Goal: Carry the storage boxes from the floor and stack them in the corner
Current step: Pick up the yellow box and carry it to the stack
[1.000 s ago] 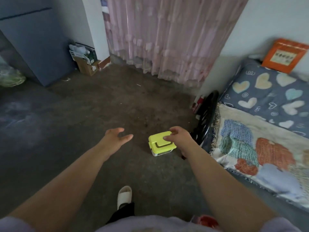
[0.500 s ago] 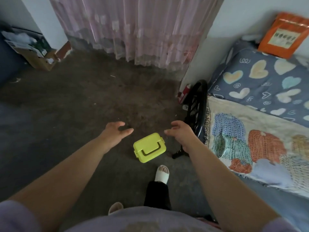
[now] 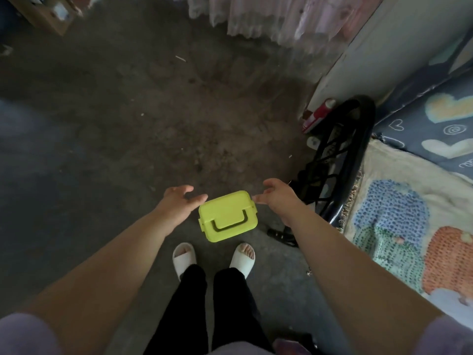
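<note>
Lime box (image 3: 227, 216), lid handle up, 12 o'clock of slippers (image 3: 184, 257). Left hand (image 3: 179, 203) at its 9, right hand (image 3: 276, 198) at 3, both spread, gripping nothing.

the person reaches forward and down, the left hand (image 3: 179, 202) and the right hand (image 3: 277, 198) level with each other and a little apart. both are spread, fingers loosely extended, thumbs pointing inward. neither grasps anything.
</note>
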Action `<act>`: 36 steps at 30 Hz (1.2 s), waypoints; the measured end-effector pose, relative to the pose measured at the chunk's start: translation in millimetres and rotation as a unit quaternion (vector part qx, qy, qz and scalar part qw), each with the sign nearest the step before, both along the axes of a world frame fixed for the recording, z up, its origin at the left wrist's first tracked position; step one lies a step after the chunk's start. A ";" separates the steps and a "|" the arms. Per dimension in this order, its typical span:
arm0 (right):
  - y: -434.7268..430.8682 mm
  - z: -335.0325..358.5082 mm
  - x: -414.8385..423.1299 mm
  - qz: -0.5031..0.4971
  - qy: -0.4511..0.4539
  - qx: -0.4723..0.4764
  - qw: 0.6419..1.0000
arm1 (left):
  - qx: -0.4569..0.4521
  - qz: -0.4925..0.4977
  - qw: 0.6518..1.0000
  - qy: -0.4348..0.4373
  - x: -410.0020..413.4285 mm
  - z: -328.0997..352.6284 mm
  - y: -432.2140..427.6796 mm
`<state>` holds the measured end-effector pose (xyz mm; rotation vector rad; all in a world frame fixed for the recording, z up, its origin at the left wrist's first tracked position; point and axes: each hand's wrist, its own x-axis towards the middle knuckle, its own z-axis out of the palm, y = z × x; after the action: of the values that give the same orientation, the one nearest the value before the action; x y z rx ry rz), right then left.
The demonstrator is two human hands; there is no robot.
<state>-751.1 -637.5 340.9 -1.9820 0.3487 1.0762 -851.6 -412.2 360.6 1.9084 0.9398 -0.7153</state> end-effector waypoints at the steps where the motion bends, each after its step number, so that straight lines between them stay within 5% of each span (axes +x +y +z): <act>1: 0.8 -21.0 7.5 0.002 0.009 -0.010 1.000 | 0.001 0.001 1.000 0.012 6.2 -21.7 1.9; 12: 0.6 -279.3 20.4 0.106 0.078 -0.116 0.984 | -0.011 0.044 0.994 0.103 17.3 -280.7 4.1; 22: -9.4 -437.1 3.8 0.139 0.050 -0.194 0.970 | -0.041 0.175 0.958 0.222 -24.4 -451.5 -15.0; 29: -7.6 -480.0 9.0 0.077 0.060 -0.155 0.983 | -0.152 0.305 0.914 0.219 -33.5 -499.7 -18.9; 36: 7.1 -444.3 15.1 0.105 0.021 -0.157 0.982 | -0.129 0.317 0.922 0.180 -29.8 -467.8 3.1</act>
<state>-736.0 -630.4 -103.4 -2.3199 0.3557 1.2590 -881.4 -409.1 -107.2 1.1486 1.5143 -0.7523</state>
